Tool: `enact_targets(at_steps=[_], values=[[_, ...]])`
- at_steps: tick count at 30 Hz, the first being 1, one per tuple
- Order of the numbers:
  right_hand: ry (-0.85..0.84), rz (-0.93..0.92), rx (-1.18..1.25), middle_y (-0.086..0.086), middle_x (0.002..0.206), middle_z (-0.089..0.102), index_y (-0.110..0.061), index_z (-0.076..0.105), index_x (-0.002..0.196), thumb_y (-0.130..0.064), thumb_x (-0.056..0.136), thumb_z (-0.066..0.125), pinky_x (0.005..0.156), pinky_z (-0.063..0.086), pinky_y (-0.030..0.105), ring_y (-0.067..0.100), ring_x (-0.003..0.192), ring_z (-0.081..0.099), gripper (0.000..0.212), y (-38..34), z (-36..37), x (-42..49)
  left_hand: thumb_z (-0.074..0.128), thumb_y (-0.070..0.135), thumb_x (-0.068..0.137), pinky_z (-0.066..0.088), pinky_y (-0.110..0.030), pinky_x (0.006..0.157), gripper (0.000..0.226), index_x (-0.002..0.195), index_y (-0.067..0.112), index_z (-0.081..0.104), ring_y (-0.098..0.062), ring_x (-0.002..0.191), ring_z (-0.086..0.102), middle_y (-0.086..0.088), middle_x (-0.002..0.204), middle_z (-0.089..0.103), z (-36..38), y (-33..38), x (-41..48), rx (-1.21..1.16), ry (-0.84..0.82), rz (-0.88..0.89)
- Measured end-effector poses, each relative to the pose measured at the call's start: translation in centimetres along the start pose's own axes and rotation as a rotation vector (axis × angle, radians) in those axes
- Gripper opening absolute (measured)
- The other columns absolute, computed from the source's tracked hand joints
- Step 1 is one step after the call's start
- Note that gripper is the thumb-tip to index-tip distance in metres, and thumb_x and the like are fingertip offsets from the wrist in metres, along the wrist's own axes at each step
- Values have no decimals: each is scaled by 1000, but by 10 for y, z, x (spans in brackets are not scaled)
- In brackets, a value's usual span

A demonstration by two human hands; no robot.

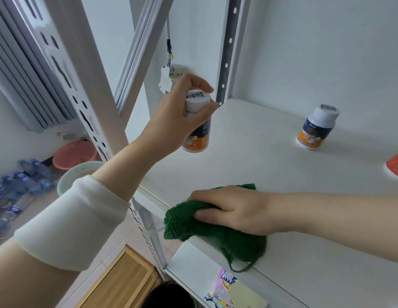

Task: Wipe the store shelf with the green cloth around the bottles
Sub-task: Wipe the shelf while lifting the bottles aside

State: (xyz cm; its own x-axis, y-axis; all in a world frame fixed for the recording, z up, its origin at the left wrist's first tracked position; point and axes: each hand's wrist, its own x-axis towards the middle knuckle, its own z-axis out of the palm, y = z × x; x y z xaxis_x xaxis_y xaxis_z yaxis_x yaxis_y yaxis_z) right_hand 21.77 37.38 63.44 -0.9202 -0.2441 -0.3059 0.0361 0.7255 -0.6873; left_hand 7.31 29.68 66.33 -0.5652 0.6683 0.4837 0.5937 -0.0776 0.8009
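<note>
My left hand (182, 116) grips a white-capped bottle (199, 134) with a blue and orange label near the back left corner of the white shelf (271, 170); I cannot tell whether its base touches the shelf. My right hand (229, 210) presses flat on the green cloth (215, 232) at the shelf's front edge, where part of the cloth hangs over. A second bottle (315, 127) of the same kind stands upright farther back on the right, apart from both hands.
A red container (396, 165) shows at the right edge of the shelf. A lower shelf (193, 267) holds packets (227, 283). On the floor to the left are water bottles (20, 187), a pink basin (75, 154), a pale bucket (82, 172) and a wooden box (127, 281).
</note>
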Motion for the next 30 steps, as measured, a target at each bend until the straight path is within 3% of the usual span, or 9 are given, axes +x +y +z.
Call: enact_targets(at_steps=[3, 5, 10, 13, 15, 18, 20, 27, 30], values=[[5, 15, 49, -5, 84, 56, -20, 50, 91, -28, 96, 41, 71, 39, 12, 2, 74, 49, 13, -4, -8, -18, 60, 27, 85, 54, -20, 74, 22, 86, 43, 44, -15, 95, 62, 3, 103, 62, 6, 7, -3, 34, -5, 20], [55, 38, 73, -12, 78, 53, -24, 49, 83, -27, 95, 42, 67, 39, 5, -5, 68, 48, 14, -3, -16, -31, 60, 27, 85, 53, -20, 75, 22, 87, 43, 44, -14, 95, 62, 4, 101, 62, 11, 12, -7, 43, -4, 30], [194, 173, 419, 0, 92, 69, -21, 61, 103, -30, 88, 48, 75, 54, 23, 10, 84, 65, 22, 11, -40, -91, 60, 29, 85, 49, -14, 72, 17, 93, 36, 46, -3, 89, 58, 16, 95, 57, 23, 28, -12, 132, -10, 21], [318, 223, 540, 3, 99, 69, -20, 60, 106, -37, 76, 51, 77, 57, 29, 18, 91, 67, 36, 21, -57, -129, 60, 29, 85, 43, -6, 63, 19, 99, 29, 48, 7, 77, 53, 21, 87, 53, 36, 37, -17, 201, -17, 18], [434, 228, 612, 3, 103, 70, -20, 60, 106, -37, 77, 51, 70, 58, 28, 18, 93, 68, 35, 27, -67, -150, 61, 30, 84, 42, -3, 57, 19, 99, 30, 48, 9, 72, 54, 19, 86, 55, 52, 44, -27, 200, -61, 15], [630, 210, 664, -2, 94, 73, -21, 60, 104, -32, 91, 44, 54, 54, 19, 11, 82, 70, 23, 33, -76, -179, 62, 30, 83, 49, -17, 72, 19, 96, 33, 48, -4, 84, 59, 9, 95, 63, 81, 52, -46, 155, -127, 2], [739, 207, 689, 0, 99, 71, -20, 61, 105, -30, 94, 43, 57, 55, 21, 12, 84, 70, 24, 37, -80, -196, 63, 30, 83, 51, -22, 76, 20, 94, 36, 48, -6, 89, 61, 9, 97, 66, 100, 57, -58, 118, -182, 2], [1015, 292, 738, 3, 99, 68, -16, 61, 101, -27, 95, 44, 59, 56, 25, 12, 82, 70, 21, 51, -64, -259, 64, 25, 83, 45, -4, 68, 26, 86, 43, 47, 8, 79, 59, 23, 84, 66, 145, 66, -81, -17, -285, 51], [1081, 380, 750, 8, 103, 68, -11, 60, 109, -26, 95, 44, 61, 57, 29, 17, 84, 70, 26, 53, -50, -282, 63, 22, 83, 51, -17, 77, 26, 86, 43, 47, 2, 84, 61, 23, 89, 66, 155, 69, -81, -75, -307, 32]])
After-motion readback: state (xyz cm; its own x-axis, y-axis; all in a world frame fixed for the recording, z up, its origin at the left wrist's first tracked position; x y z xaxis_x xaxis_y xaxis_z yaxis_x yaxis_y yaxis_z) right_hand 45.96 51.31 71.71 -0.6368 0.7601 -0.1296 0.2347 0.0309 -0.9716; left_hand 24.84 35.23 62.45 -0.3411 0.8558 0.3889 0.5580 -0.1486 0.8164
